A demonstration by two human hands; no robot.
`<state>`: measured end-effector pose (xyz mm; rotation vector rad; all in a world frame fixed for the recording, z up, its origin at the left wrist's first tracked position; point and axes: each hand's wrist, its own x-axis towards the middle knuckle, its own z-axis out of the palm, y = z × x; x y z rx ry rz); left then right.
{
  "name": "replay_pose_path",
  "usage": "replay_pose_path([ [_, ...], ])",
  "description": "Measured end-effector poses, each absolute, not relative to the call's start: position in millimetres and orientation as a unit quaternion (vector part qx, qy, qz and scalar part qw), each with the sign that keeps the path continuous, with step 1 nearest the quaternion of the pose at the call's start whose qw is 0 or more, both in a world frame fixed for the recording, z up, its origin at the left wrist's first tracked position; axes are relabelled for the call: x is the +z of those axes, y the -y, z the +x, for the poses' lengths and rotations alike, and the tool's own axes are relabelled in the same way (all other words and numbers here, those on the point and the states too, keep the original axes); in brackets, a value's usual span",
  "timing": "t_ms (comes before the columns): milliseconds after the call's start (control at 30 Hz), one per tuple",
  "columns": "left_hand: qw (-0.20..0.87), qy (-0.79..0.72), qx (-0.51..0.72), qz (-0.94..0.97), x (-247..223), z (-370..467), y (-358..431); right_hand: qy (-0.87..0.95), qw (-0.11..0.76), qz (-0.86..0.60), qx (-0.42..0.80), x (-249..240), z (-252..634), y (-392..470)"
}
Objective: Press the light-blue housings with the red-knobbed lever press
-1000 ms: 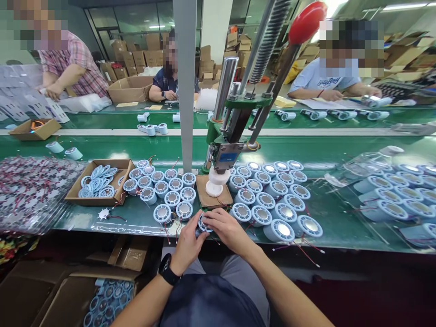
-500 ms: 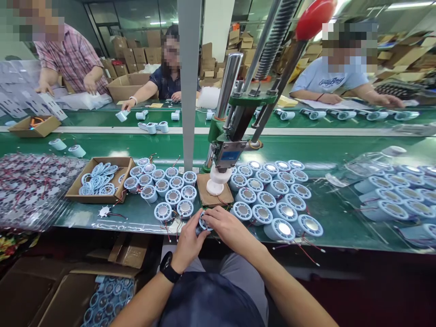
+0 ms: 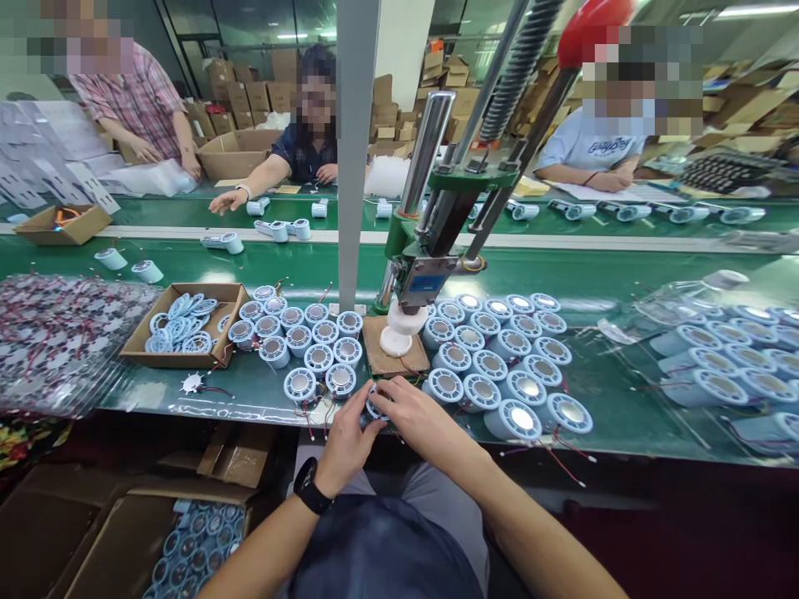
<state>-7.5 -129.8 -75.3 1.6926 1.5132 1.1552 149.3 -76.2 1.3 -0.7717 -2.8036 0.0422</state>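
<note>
At the bench edge my left hand point(image 3: 349, 439) is wrapped around a light blue cylindrical housing point(image 3: 374, 408). My right hand point(image 3: 407, 409) rests on its top, fingers bent and pressed against the ring-shaped face. Both hands cover most of the housing, so what the right fingertips pinch is hidden. Just beyond them stands a hand press point(image 3: 421, 283) with a white round pressing head over a white round seat point(image 3: 395, 342) on a brown board point(image 3: 378, 359). Similar blue housings with silver discs point(image 3: 340, 378) stand to the left, and more housings point(image 3: 480, 389) to the right, wires trailing.
A cardboard box point(image 3: 234, 337) of blue rings is at left, beside bagged white parts with wires point(image 3: 62, 341). More housings point(image 3: 712, 387) stand far right. A grey post point(image 3: 357, 166) rises behind. Across the green belt point(image 3: 280, 266) sit several people. Below left, a carton point(image 3: 112, 549) holds housings.
My hands stay at the housing with barely any shift. Across the belt, a co-worker's hand has let go of a blue part, which now lies on the belt. The view has moved slightly.
</note>
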Motion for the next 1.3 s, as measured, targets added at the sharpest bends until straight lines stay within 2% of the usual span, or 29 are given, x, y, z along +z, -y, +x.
replay_pose_path([
  [400,0.289,-0.572,0.435,0.632,-73.4,-7.1,129.6,0.950,0.137,-0.279,0.001,-4.7,144.8,75.0],
  [600,0.275,-0.583,0.424,0.636,-64.4,-2.9,140.0,0.912,0.301,-0.269,0.080,-26.5,158.7,74.3],
  [800,0.151,-0.583,0.464,0.649,-29.0,-40.2,182.8,0.851,0.366,-0.347,0.144,-67.0,157.6,86.3],
  [933,0.040,-0.686,0.484,0.541,-26.7,-104.1,182.2,0.810,0.418,-0.380,0.156,-86.5,142.4,91.4],
  [1033,-0.028,-0.755,0.436,0.490,-30.4,-157.7,176.6,0.806,0.432,-0.379,0.142,-91.1,136.6,92.0],
  [1133,-0.073,-0.815,0.333,0.469,-18.4,-205.2,171.0,0.809,0.435,-0.373,0.134,-92.5,137.6,90.8],
  [1300,-0.048,-0.838,0.216,0.499,28.3,-272.0,124.9,0.803,0.436,-0.380,0.143,-96.2,139.7,89.3],
])
